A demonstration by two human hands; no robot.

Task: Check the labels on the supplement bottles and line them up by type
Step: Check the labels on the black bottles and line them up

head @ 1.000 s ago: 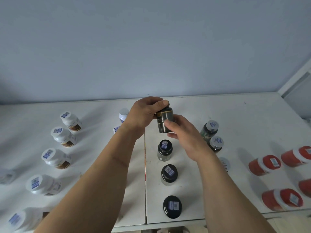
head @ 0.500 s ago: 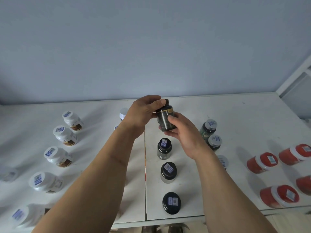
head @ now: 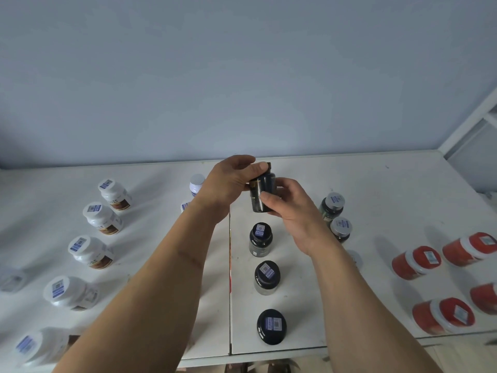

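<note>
I see the dark bottle [head: 262, 192] held up above the white table [head: 376, 189], between both hands. My left hand [head: 228, 181] curls round its cap end from the left, and my right hand [head: 293, 211] grips its lower body, thumb across the label. Three black-capped bottles [head: 265, 275] stand in a line directly below it.

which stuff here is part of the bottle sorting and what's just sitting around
Part of the job:
- dark bottle, held up by left hand and right hand
- column of black-capped bottles
- row of white bottles
- red bottles
- silver-capped dark bottles
- small white-capped bottles behind the left wrist

Just there:
- white table
- white frame at far right
</note>
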